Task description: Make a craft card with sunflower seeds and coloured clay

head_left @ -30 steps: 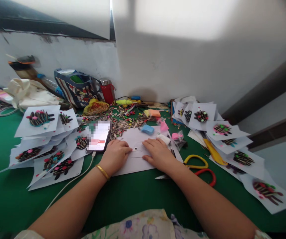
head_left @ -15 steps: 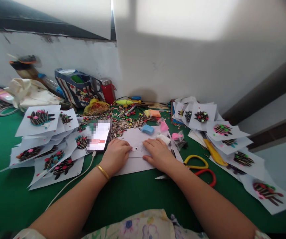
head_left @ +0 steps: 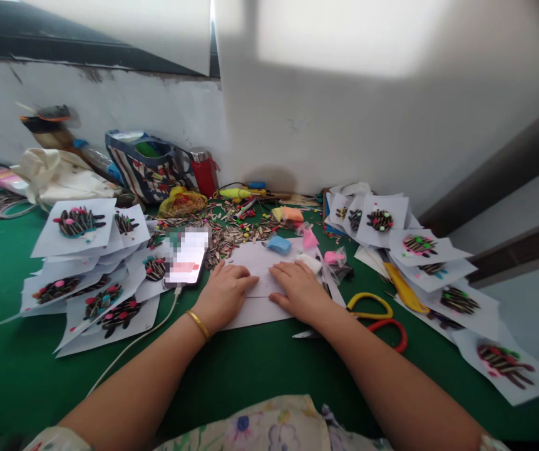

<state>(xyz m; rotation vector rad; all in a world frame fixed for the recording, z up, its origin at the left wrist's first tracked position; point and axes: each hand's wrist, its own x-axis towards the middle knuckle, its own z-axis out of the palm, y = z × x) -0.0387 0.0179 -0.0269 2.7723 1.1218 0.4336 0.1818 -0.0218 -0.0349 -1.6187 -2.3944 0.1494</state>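
Observation:
White paper (head_left: 257,249) with a faint pencil drawing lies on the green table before me. My left hand (head_left: 226,289) rests on its left side, index finger stretched so the tip presses the sheet near the drawing and covers a small spot there. Opposite it, my right hand (head_left: 297,291) lies flat, its fingers spread and holding the sheet down. Just beyond the right fingertips sits a lump of white clay (head_left: 310,263). Blue clay (head_left: 278,244) in a clear wrapper rests on the paper's upper edge. Neither hand grasps anything.
Scissors (head_left: 370,307) with yellow and red handles lie beside my right forearm. A phone (head_left: 189,260) on a cable is left of my left hand. Loose sunflower seeds (head_left: 225,238) spread behind. Seed-decorated sheets (head_left: 104,250) overlap at left, more decorated sheets (head_left: 419,244) at right.
My left hand has shifted slightly right, its index finger reaching over the small black-and-white googly eye that showed on the paper before. The right hand has stayed in place.

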